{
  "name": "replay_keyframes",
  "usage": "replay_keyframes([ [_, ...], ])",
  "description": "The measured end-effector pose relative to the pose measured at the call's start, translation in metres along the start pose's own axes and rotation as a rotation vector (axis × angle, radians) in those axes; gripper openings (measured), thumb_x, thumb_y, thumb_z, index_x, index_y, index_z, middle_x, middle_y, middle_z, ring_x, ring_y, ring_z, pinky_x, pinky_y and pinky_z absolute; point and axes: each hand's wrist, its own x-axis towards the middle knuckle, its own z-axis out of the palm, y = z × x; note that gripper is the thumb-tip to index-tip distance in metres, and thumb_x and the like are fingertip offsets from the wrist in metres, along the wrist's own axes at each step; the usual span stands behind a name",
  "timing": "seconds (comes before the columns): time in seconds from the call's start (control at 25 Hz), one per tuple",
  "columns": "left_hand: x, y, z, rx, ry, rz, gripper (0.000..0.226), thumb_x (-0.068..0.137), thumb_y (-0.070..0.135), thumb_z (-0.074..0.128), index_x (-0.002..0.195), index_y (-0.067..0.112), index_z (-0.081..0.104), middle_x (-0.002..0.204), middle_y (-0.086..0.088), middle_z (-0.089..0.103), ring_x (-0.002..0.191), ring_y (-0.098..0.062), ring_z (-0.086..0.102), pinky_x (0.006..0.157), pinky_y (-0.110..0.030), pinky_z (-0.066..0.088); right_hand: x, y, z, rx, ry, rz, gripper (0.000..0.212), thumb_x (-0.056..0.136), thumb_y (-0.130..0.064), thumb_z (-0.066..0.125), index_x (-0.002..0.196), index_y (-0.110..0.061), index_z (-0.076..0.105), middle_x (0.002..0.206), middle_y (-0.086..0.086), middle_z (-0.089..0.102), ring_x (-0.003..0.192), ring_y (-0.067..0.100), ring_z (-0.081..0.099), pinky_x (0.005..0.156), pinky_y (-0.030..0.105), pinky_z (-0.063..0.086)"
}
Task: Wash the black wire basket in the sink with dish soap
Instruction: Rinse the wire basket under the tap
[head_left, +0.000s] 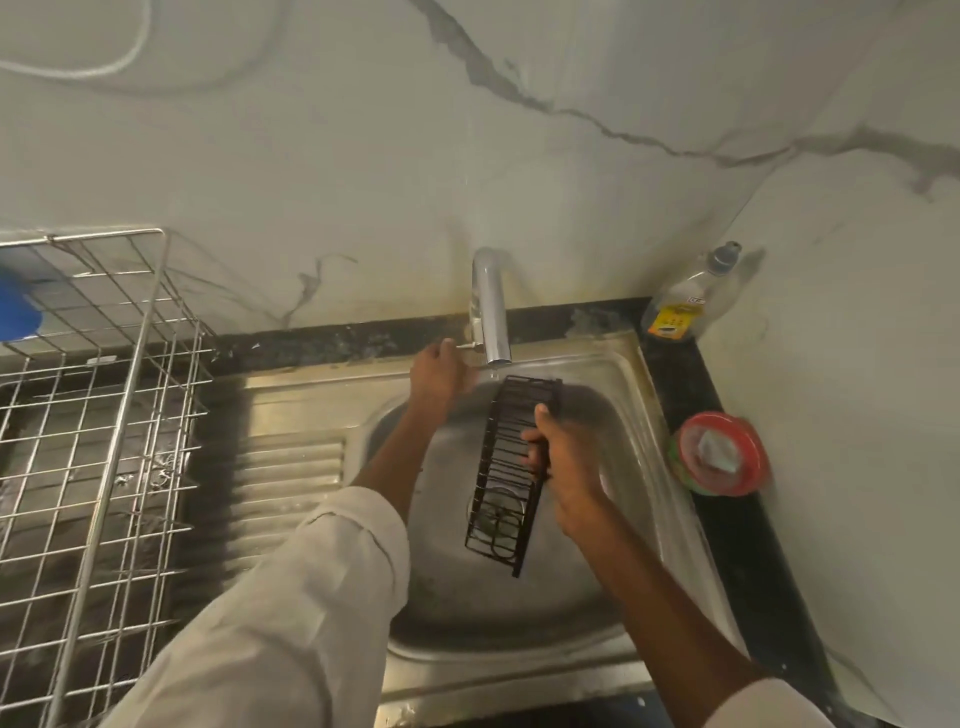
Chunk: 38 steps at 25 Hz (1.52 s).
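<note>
Steel sink (613, 364) set in dark tabletop (737, 545) — basket (506, 467), black wire, tilted over the bowl under the tap (491, 306); right hand (563, 457), grip curled round its rim; left hand (439, 376), grip curled on the tap lever. Soap bottle (685, 301) at the corner.

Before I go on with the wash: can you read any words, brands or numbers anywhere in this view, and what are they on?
No text can be read with confidence.
dish soap bottle: yellow label with dark print and a small dark mark above it, both too blurred to read.
red round container: a pale wrapper inside, no legible print.
black wire basket, tap, sink: no markings visible.
</note>
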Motion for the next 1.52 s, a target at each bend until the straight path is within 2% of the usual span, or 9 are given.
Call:
replay_keyframes([
  [0.2, -0.074, -0.061, -0.014, 0.05, -0.028, 0.128, 0.018, 0.109, 0.027, 0.055, 0.119, 0.019, 0.067, 0.107, 0.001, 0.074, 0.1, -0.021, 0.071, 0.097, -0.052, 0.058, -0.017, 0.004, 0.008, 0.008, -0.106, 0.018, 0.039, 0.105, -0.04, 0.054, 0.099, -0.01, 0.078, 0.086, 0.01, 0.079, 0.087, 0.026, 0.075, 0.088, 0.042, 0.056],
  [0.4, -0.163, -0.097, -0.028, -0.116, -0.372, 0.301, 0.084, 0.077, 0.005, 0.07, 0.154, 0.02, 0.038, 0.145, 0.016, 0.052, 0.129, 0.01, 0.054, 0.108, -0.022, 0.048, -0.04, 0.005, 0.018, 0.029, -0.108, -0.003, 0.027, 0.103, -0.027, 0.056, 0.098, -0.011, 0.077, 0.092, 0.005, 0.081, 0.099, 0.025, 0.077, 0.094, 0.04, 0.054],
  [0.52, -0.165, -0.09, -0.011, -0.039, -0.184, 0.306, 0.074, 0.085, 0.009, 0.075, 0.146, 0.033, 0.041, 0.133, 0.009, 0.062, 0.125, -0.004, 0.062, 0.102, -0.028, 0.052, -0.059, 0.0, 0.027, -0.031, -0.228, -0.039, 0.025, 0.102, -0.025, 0.056, 0.098, -0.012, 0.078, 0.096, 0.005, 0.081, 0.097, 0.02, 0.078, 0.091, 0.037, 0.057],
  [0.68, -0.165, -0.061, -0.017, -0.084, 0.026, 0.265, 0.051, 0.099, -0.011, 0.049, 0.128, 0.031, 0.051, 0.115, 0.026, 0.06, 0.104, 0.024, 0.056, 0.089, -0.007, 0.043, -0.077, -0.017, 0.022, -0.218, -0.212, -0.245, 0.032, 0.106, -0.031, 0.053, 0.11, -0.01, 0.078, 0.099, 0.002, 0.08, 0.088, 0.013, 0.078, 0.072, 0.019, 0.055],
  [0.84, -0.141, -0.067, -0.025, -0.143, -0.017, 0.299, 0.032, 0.11, 0.011, 0.051, 0.139, 0.02, 0.062, 0.13, 0.011, 0.07, 0.122, -0.002, 0.063, 0.112, -0.031, 0.049, -0.045, -0.03, -0.031, -0.633, 0.198, -0.57, 0.052, 0.096, -0.036, 0.07, 0.143, -0.021, 0.055, 0.14, 0.001, 0.058, 0.125, 0.017, 0.059, 0.095, 0.024, 0.05],
  [0.96, -0.13, -0.06, -0.023, -0.271, -0.086, 0.273, 0.028, 0.111, 0.012, 0.055, 0.135, 0.019, 0.068, 0.128, 0.006, 0.075, 0.124, -0.011, 0.068, 0.114, -0.043, 0.05, -0.015, -0.018, -0.063, -0.521, -0.093, -0.377, 0.1, 0.075, -0.062, 0.081, 0.158, -0.035, 0.033, 0.162, -0.002, 0.038, 0.148, 0.018, 0.038, 0.118, 0.046, 0.039],
  [1.12, -0.124, -0.029, -0.013, -0.427, -0.306, 0.182, 0.035, 0.103, -0.001, 0.059, 0.132, 0.014, 0.07, 0.126, -0.003, 0.077, 0.122, -0.017, 0.07, 0.11, -0.041, 0.053, -0.009, -0.009, -0.073, -0.481, -0.277, -0.36, 0.088, 0.078, -0.031, 0.086, 0.147, -0.053, 0.036, 0.145, -0.014, 0.054, 0.135, 0.014, 0.052, 0.108, 0.049, 0.048],
  [1.36, -0.098, -0.005, -0.005, -0.195, -0.338, 0.181, 0.033, 0.102, 0.001, 0.063, 0.132, 0.015, 0.068, 0.13, -0.005, 0.073, 0.127, -0.024, 0.067, 0.115, -0.048, 0.05, -0.011, -0.013, -0.069, -0.349, -0.036, -0.422, 0.076, 0.072, -0.008, 0.084, 0.134, -0.036, 0.051, 0.121, -0.009, 0.068, 0.112, 0.012, 0.067, 0.093, 0.038, 0.058],
  [1.52, -0.097, -0.004, -0.011, -0.289, -0.364, 0.137, 0.035, 0.105, -0.009, 0.054, 0.138, -0.003, 0.062, 0.126, -0.011, 0.072, 0.116, -0.022, 0.072, 0.096, -0.03, 0.06, -0.016, -0.005, -0.061, -0.279, 0.056, -0.495, 0.087, 0.069, -0.007, 0.087, 0.134, -0.045, 0.045, 0.123, -0.015, 0.061, 0.115, 0.01, 0.062, 0.095, 0.034, 0.054],
])
